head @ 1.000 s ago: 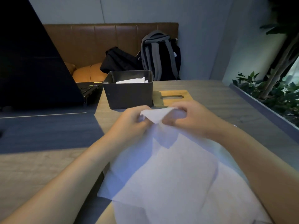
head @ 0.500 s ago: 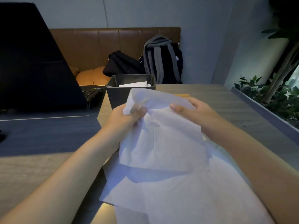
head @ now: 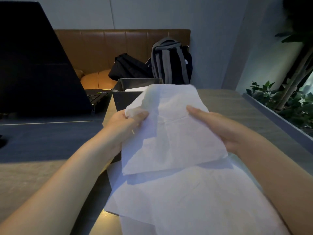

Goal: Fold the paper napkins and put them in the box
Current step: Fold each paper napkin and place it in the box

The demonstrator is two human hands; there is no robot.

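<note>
I hold a white paper napkin (head: 174,131) up above the table, in front of the dark grey box (head: 123,99). My left hand (head: 125,122) pinches the napkin's upper left corner between thumb and fingers. On the napkin's right side my right hand (head: 218,126) holds it, thumb on the front and fingers hidden behind the sheet. More white napkins (head: 194,200) lie spread on the table under my arms. A folded white napkin (head: 135,89) shows inside the box. The raised napkin hides the box's right half.
An open black laptop (head: 33,65) stands at the left on a dark mat (head: 42,138). Two bags (head: 171,61) sit on the brown bench (head: 101,48) behind the table. A planter with green plants (head: 288,106) runs along the table's right edge.
Both hands have lifted one napkin off the pile and spread it open. It now stands higher and covers more of the box.
</note>
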